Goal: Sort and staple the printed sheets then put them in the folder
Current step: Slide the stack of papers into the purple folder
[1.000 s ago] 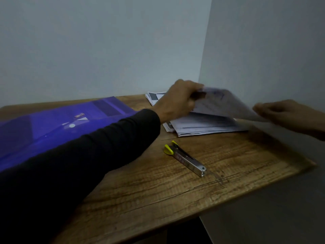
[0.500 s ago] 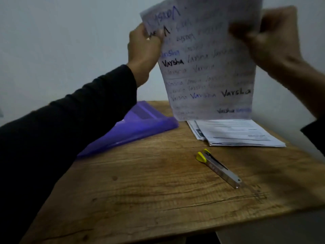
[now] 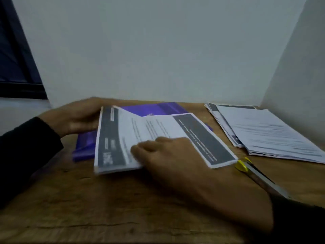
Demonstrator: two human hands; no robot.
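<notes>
Printed sheets point(image 3: 158, 134) in a small bundle, lying across the purple folder point(image 3: 84, 148) and onto the wooden table point(image 3: 88, 199). Two pages fanned: both white with dark grey header bands carrying pale lettering. Text blurred throughout, nothing legible; a few large pale characters on the near-left band, unreadable.

Left hand point(image 3: 77, 118) at the bundle's far-left edge, fingers behind the paper, so the grip cannot be told. Black sleeve point(image 3: 26, 152) on that arm.

Right hand point(image 3: 168, 155) laid on the near edge of the bundle, fingers bent onto the top sheet, apparently pinching the lower corner. Wrist and forearm covering part of the table and the sheets' near-right edge.

Folder mostly hidden beneath the sheets; only its left corner and far strip visible.

Stapler point(image 3: 260, 176), metal with a yellow end, just right of the right wrist, partly hidden by the forearm.

Second stack of papers point(image 3: 267, 134) at far right by the wall point(image 3: 158, 50), apart from the bundle. Lines of print there, too smeared to read.

Dark window frame point(image 3: 15, 67) at upper left.
</notes>
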